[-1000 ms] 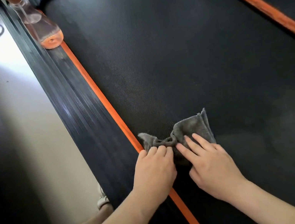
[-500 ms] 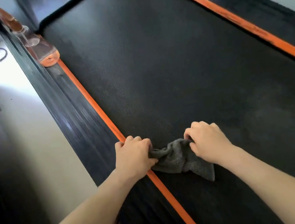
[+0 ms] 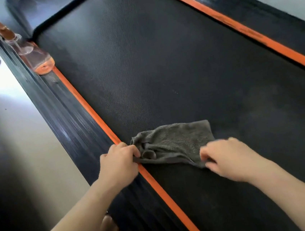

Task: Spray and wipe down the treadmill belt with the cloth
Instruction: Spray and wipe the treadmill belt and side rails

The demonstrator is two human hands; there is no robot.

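The cloth point(image 3: 174, 144) lay half spread on the belt point(image 3: 159, 63) by its left edge. The left hand point(image 3: 119, 167) pinched its bunched end over the orange strip point(image 3: 90, 109), and the blurred right hand point(image 3: 229, 159) seemingly gripped the near right corner. Left bunched, it would likely wipe unevenly, and a long push up that edge might knock the bottle point(image 3: 34, 54) off the rail point(image 3: 61, 120). Ahead and rightward the belt lay open.

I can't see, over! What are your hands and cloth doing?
Left hand grips cloth, left end. Right hand pinches right corner. It lies spread on belt. Spray bottle on left rail, clear.
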